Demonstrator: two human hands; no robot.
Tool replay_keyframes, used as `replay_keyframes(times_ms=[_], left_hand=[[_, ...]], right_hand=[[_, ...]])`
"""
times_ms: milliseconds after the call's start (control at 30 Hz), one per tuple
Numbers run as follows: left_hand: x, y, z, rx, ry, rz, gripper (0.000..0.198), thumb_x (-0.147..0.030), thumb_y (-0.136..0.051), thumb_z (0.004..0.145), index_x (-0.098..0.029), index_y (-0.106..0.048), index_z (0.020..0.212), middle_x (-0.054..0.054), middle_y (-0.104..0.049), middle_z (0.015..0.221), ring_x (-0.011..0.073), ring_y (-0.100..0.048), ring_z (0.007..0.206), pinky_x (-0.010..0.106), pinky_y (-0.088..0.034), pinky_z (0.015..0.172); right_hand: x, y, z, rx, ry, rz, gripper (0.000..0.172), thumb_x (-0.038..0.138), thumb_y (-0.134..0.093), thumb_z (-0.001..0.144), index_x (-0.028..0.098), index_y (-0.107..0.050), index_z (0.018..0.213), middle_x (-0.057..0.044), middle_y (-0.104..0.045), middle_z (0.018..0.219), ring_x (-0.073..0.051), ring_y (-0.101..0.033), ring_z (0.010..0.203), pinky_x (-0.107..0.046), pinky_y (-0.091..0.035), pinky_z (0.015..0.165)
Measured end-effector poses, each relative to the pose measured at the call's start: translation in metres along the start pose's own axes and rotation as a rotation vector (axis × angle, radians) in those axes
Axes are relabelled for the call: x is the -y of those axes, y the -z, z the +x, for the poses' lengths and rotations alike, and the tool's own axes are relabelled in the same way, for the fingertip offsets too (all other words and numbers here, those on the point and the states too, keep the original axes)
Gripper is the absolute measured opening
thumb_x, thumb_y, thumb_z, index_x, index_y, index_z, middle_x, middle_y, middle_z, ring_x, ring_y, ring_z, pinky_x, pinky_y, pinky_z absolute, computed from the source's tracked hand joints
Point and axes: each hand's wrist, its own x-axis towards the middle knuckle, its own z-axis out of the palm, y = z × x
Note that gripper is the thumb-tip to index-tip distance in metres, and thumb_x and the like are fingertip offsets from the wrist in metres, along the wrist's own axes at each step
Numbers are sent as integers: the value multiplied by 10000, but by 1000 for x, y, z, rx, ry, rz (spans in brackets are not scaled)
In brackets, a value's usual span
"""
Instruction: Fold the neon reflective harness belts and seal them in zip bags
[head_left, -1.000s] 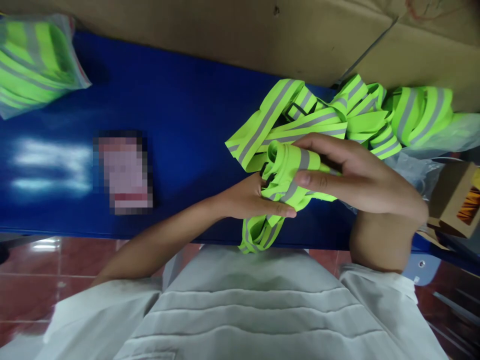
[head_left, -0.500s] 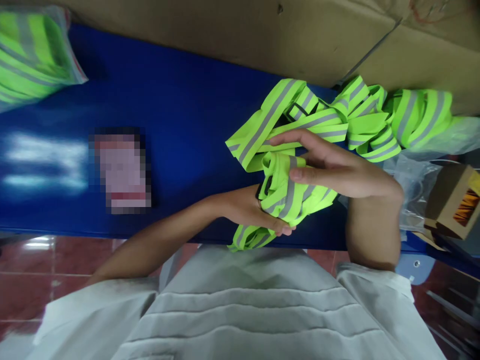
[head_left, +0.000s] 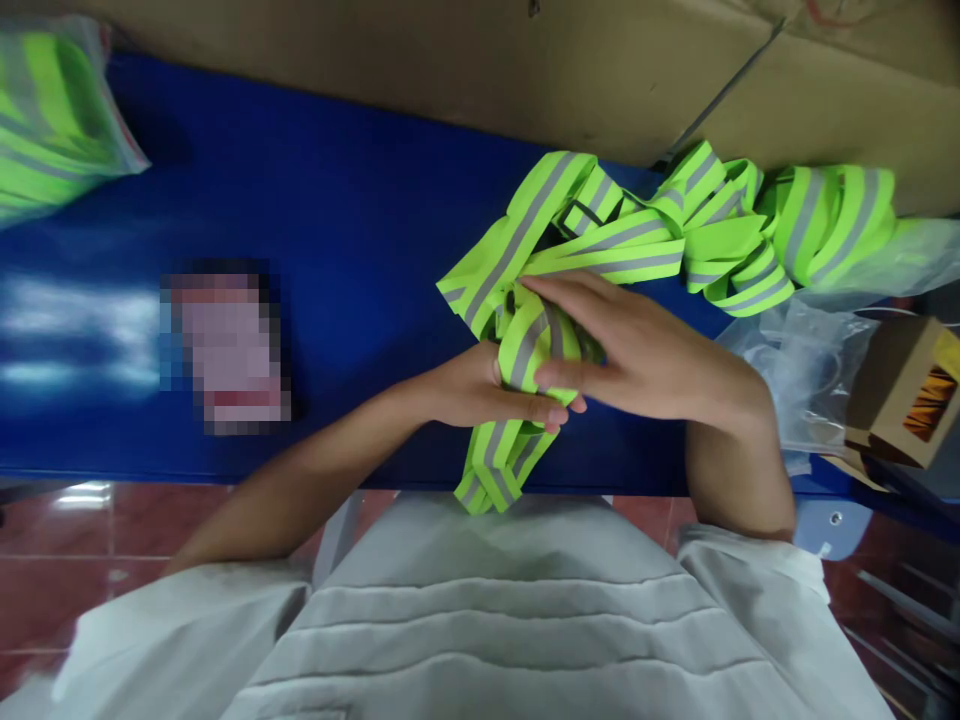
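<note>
A bundled neon-yellow reflective strap (head_left: 525,345) with grey stripes is gathered between my two hands. My left hand (head_left: 480,390) grips its lower left side, thumb across the front. From the right, my right hand (head_left: 615,345) wraps over the bundle, its thumb in front and its fingers over the top. Below my left hand a loose loop of the strap (head_left: 495,460) hangs at the table's front edge. Just beyond my hands lie more reflective straps (head_left: 630,240), with a black buckle (head_left: 589,218) among them.
The blue table (head_left: 360,220) meets brown cardboard (head_left: 420,70) at the back. A clear bag of straps (head_left: 60,130) sits at far left, near a blurred-out rectangular item (head_left: 232,350). Clear plastic bags (head_left: 810,370) and an open small cardboard box (head_left: 900,390) are at right.
My right hand has moved left and down over the bundle, which is now more compact and upright. The loose loop below hangs further down.
</note>
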Motion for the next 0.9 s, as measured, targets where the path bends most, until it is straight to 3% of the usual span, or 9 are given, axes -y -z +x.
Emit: replay_keyframes(times_ms=[67, 133, 300, 400, 567, 700, 900], left_hand=[[3, 4, -1, 9, -53, 110, 172, -336, -843, 884, -185, -839, 967, 42, -834, 964, 163, -797, 927, 220, -637, 864], [4, 5, -2, 18, -78, 185, 137, -311, -831, 895, -189, -847, 955, 42, -836, 971, 173, -798, 976, 227, -628, 915], [-3, -1, -2, 51, -29, 153, 153, -264, -804, 917, -165, -826, 1032, 62, -833, 1024, 179, -798, 1001, 269, -635, 949], [-3, -5, 1, 54, 65, 92, 141, -247, -796, 921, -152, -821, 1022, 64, -833, 1014, 166, -798, 990, 251, -635, 923], [3, -2, 6, 29, 80, -21, 211, -329, -834, 898, -138, -807, 983, 71, -826, 959, 178, -798, 945, 285, -643, 912], [-2, -2, 5, 49, 53, -19, 210, -324, -836, 898, -138, -791, 985, 62, -817, 953, 143, -784, 896, 246, -630, 885], [-10, 1, 3, 38, 144, -36, 271, -339, -895, 823, -110, -767, 892, 52, -789, 835, 123, -741, 756, 199, -602, 722]], right_hand=[[1, -5, -4, 53, 19, -15, 925, 733, -680, 897, 170, -427, 1586, -203, -494, 1598, -394, -504, 1466, -586, -480, 1180], [1, -9, -5, 50, 9, -27, 976, 732, -718, 867, 181, -393, 1605, -205, -470, 1617, -411, -491, 1476, -616, -480, 1174], [3, -5, -2, 43, 12, -43, 724, 441, -712, 955, 179, -439, 1572, -170, -563, 1550, -369, -582, 1400, -571, -518, 1142], [5, 3, -3, 61, 25, -42, 670, 371, -701, 955, 219, -466, 1564, -138, -586, 1538, -350, -594, 1396, -540, -523, 1141], [6, 13, -5, 16, -27, -7, 624, 453, -694, 964, 251, -530, 1531, -96, -627, 1512, -348, -609, 1383, -523, -520, 1140], [3, 18, -2, -11, -80, 134, 579, 561, -672, 966, 242, -608, 1445, -67, -678, 1438, -328, -650, 1313, -473, -555, 1083], [0, 21, -1, -56, -167, 270, 483, 578, -706, 935, 254, -685, 1293, -37, -709, 1336, -309, -658, 1250, -454, -577, 1049]])
